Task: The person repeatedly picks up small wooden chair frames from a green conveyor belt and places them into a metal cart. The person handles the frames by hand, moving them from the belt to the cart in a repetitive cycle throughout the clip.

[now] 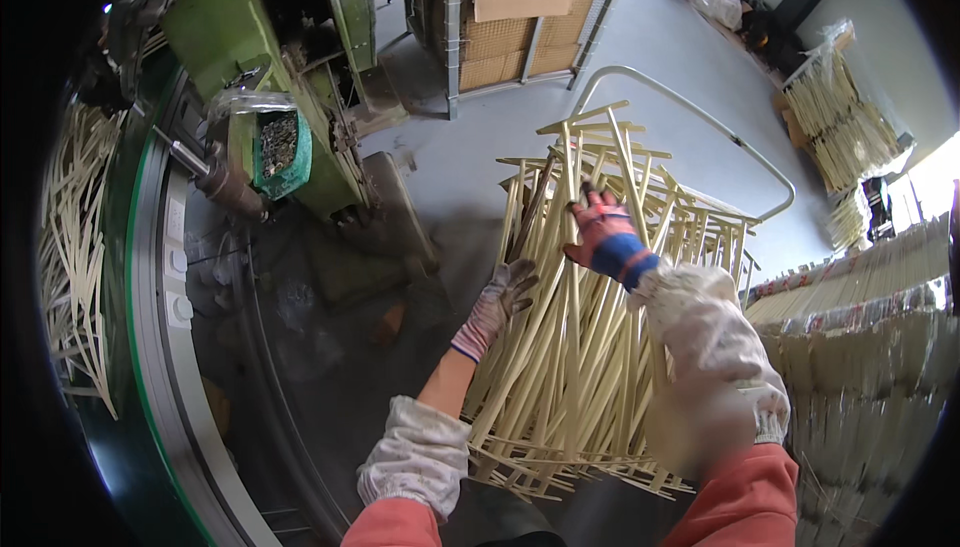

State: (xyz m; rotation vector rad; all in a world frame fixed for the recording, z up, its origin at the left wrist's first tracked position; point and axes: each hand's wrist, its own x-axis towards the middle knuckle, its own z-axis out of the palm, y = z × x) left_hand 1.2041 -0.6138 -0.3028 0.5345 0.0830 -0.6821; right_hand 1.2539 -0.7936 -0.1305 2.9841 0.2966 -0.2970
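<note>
A large heap of long, pale wooden-looking strips (565, 347) lies before me, some with short crosspieces at their ends. My left hand (500, 297), in a light work glove with a striped cuff, rests at the heap's left edge with its fingers apart. Farther up, my right hand (607, 235), in a red and blue glove, lies over the top of the strips, fingers spread. Neither hand is closed round a strip. White sleeve covers hide both forearms, and the strips under my right palm are hidden.
Beyond the heap curves a metal cart handle (715, 127). To the left stand a green machine (225, 22), a teal tub of small metal parts (281, 152) and a green-edged table (118, 297) with more strips. Wrapped bundles (860, 337) are stacked at right; a crate (525, 32) stands behind.
</note>
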